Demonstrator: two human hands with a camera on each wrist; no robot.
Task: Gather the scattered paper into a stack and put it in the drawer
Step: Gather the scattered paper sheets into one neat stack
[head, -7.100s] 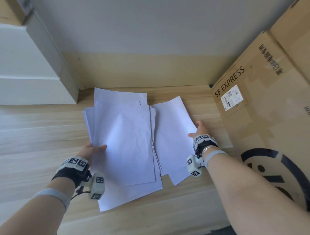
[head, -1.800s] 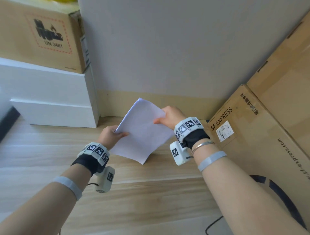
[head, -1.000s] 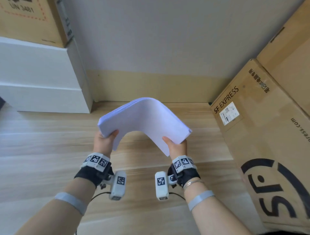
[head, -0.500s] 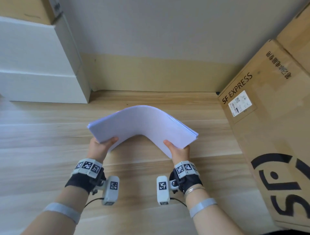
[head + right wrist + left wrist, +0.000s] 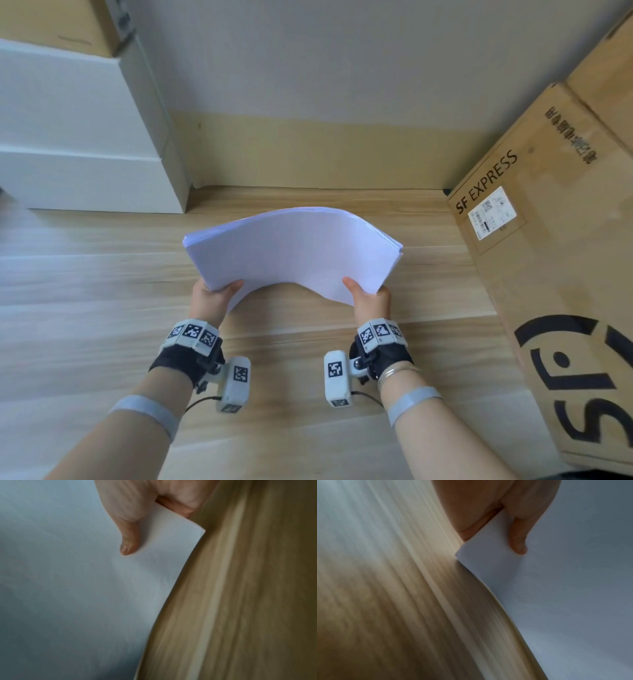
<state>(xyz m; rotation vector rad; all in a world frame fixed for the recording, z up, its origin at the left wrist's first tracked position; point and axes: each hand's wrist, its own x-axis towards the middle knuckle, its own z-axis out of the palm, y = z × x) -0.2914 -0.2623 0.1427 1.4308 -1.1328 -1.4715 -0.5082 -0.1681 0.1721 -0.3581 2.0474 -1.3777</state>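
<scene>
Above the wooden floor [image 5: 102,308], I pinch the paper stack [image 5: 291,246] at its near corners with my left hand [image 5: 212,301] and right hand [image 5: 371,303], and should ease the arch flat, keeping edges squared for the drawer.

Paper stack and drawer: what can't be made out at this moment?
- Fingers under the paper stack: every view shows only the thumbs of the left hand and right hand; the sheets cover the rest.
- Sheet count: edges too fine in the head view, blurred in both wrist views.
- Drawer: the white cabinet is cut off by the left edge; no open drawer shows.
</scene>
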